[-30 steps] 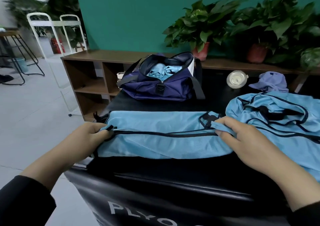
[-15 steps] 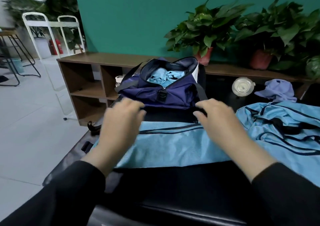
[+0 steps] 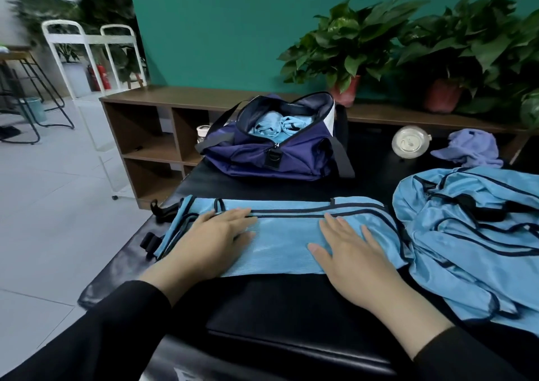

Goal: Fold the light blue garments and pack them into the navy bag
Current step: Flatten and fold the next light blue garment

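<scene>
A light blue garment with navy piping (image 3: 284, 236) lies folded into a long strip across the black padded bench (image 3: 291, 307). My left hand (image 3: 213, 240) presses flat on its left part, fingers straight. Flat on its right part rests my right hand (image 3: 350, 252), fingers spread. Beyond the strip stands the navy bag (image 3: 271, 153), unzipped, with crumpled light blue cloth (image 3: 274, 123) inside. A second light blue garment (image 3: 478, 234) lies loose and rumpled at the right.
A lilac cap (image 3: 469, 147) and a round clear lidded container (image 3: 410, 145) sit at the bench's far right. A brown low shelf unit (image 3: 151, 135) with potted plants (image 3: 347, 56) runs behind. White metal racks (image 3: 87, 59) stand on the tiled floor at left.
Both hands gripped the garment's near edge, carried it away from me over the rest, then let go. They now lie flat on the narrower strip.
</scene>
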